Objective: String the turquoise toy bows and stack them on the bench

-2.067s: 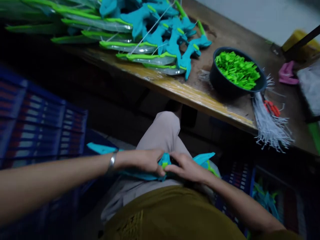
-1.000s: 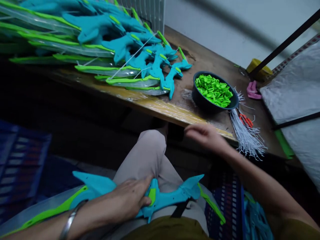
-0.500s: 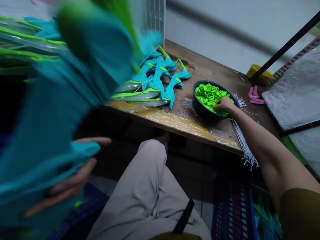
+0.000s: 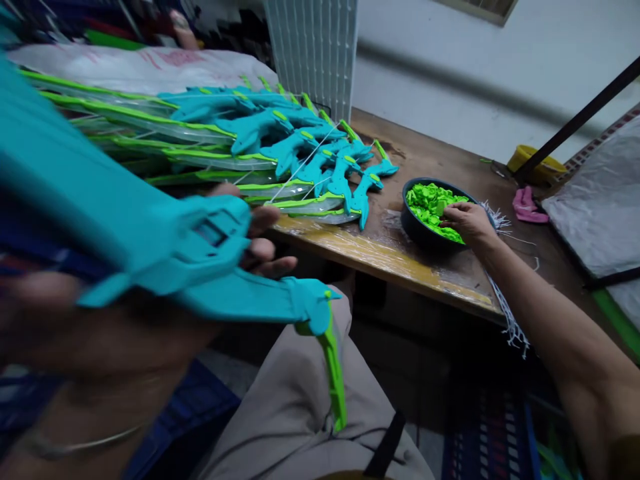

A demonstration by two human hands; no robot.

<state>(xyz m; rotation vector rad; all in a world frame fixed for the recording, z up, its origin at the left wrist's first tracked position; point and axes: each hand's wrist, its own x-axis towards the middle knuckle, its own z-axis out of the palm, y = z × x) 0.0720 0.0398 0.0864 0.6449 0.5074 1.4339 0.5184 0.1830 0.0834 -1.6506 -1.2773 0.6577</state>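
Observation:
A teal toy bow (image 4: 200,250) with a bright green limb lies across my left hand (image 4: 125,333), whose fingers curl around its body from below. The bow is close to the camera, its green limb hanging down over my lap. Over the rim of a dark round bowl (image 4: 413,223), the fingers of my right hand (image 4: 467,220) pinch a small green plastic piece. Many similar green pieces (image 4: 425,200) fill the bowl.
Several teal and green toy bows (image 4: 300,150) are stacked on the wooden table (image 4: 385,260). White cords (image 4: 507,313) hang off its edge. A pink cloth-like thing (image 4: 527,205) and yellow container (image 4: 535,165) are farther right. Blue crates (image 4: 483,420) stand below.
The toy bow in my left hand has swung lower and turned, bringing its underside and green limb into view. My right hand has lifted slightly from the pieces, pinching one.

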